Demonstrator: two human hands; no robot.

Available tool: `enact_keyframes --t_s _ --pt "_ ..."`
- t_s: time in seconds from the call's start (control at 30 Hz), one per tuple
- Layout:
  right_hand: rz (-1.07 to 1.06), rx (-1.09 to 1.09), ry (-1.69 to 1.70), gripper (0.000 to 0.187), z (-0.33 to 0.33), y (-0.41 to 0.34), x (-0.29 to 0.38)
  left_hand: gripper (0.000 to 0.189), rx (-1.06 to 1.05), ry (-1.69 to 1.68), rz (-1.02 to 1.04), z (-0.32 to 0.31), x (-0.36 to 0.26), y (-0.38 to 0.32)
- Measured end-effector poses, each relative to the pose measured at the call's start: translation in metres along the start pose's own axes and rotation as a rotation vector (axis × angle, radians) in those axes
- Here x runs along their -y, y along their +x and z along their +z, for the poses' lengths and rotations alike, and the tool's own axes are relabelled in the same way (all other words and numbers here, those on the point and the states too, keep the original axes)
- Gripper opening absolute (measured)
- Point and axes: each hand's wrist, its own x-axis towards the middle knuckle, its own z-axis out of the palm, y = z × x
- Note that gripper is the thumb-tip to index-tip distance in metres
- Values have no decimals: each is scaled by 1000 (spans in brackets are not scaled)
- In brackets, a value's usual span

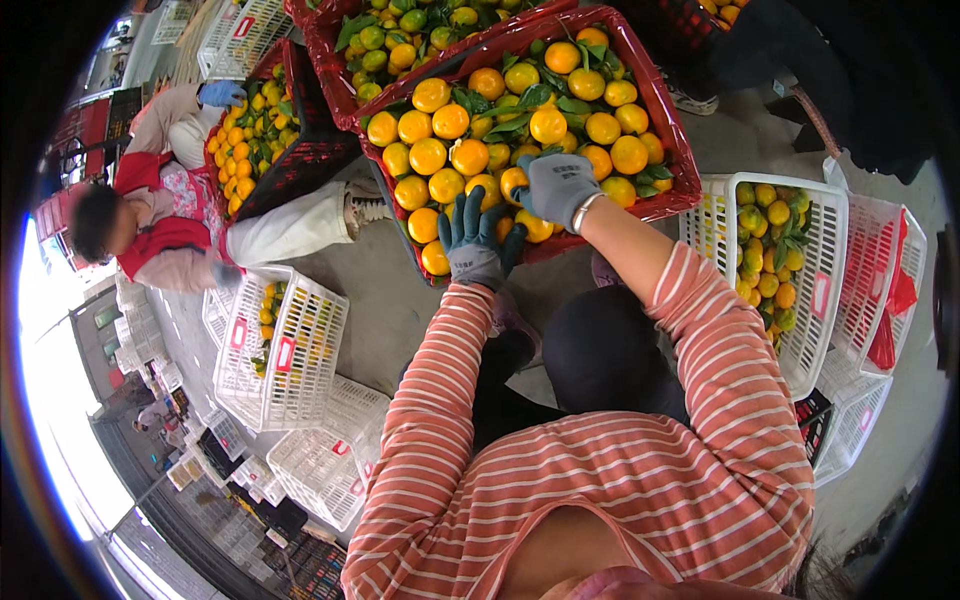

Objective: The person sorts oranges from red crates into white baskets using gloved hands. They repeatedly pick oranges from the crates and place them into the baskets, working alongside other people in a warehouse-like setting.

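Observation:
Orange and yellow-green mandarins (428,157), some with leaves, fill a crate lined with red plastic film (679,142) in front of me. My left hand (476,244), in a grey and dark-green coated glove, lies with spread fingers on the fruit at the crate's near edge; whether it grips one cannot be told. My right hand (556,185), gloved alike and with a bracelet at the wrist, is to its right, its fingers curled around an orange mandarin (513,182) among the others. Green leaves (535,95) stick up between the fruits behind my hands.
A second red-lined crate (330,75) of greener mandarins adjoins behind. At right stands a white plastic basket (829,277) of mandarins; another (300,330) stands at left. A co-worker in a red vest (176,240) sits at left by a tilted crate (292,112). Someone in dark clothes (832,67) is at upper right.

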Motion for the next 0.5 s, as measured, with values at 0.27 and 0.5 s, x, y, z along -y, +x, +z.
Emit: enact_keyframes --t_s 0.27,0.5 --pt "18 -57 53 24 16 6 2 71 -66 -218 118 -18 -4 22" --pt "61 -50 514 81 12 -24 -17 83 13 -74 284 20 13 40"
